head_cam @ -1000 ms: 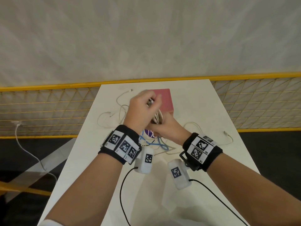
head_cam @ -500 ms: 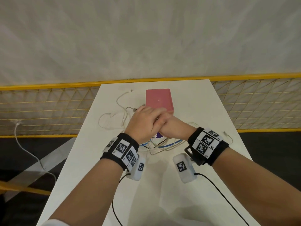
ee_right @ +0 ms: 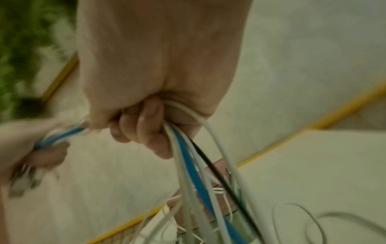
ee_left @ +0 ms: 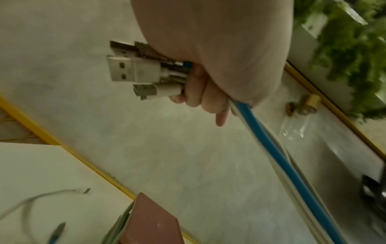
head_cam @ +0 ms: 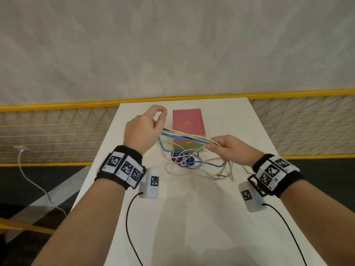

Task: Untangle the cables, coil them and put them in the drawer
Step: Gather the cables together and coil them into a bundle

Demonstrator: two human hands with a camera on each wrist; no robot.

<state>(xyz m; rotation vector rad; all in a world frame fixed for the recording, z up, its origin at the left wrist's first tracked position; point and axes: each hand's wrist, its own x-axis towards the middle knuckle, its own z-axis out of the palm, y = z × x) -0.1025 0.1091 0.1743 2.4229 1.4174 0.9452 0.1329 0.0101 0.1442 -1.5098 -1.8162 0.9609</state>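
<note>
Above table, hands [head_cam: 143,129] apart, cables [head_cam: 189,137] stretched.

Left hand [head_cam: 143,129] and right hand [head_cam: 228,150] grip a bundle of cables [head_cam: 189,138], white plus one blue, pulled taut between them above the white surface [head_cam: 192,217]. Slack loops hang below. Pink box [head_cam: 187,121] sits behind.

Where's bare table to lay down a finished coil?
Free: the near table between the forearms, and the far right corner beside the pink box. Crowded: loose cables in front of the box, between left hand and right hand.
</note>
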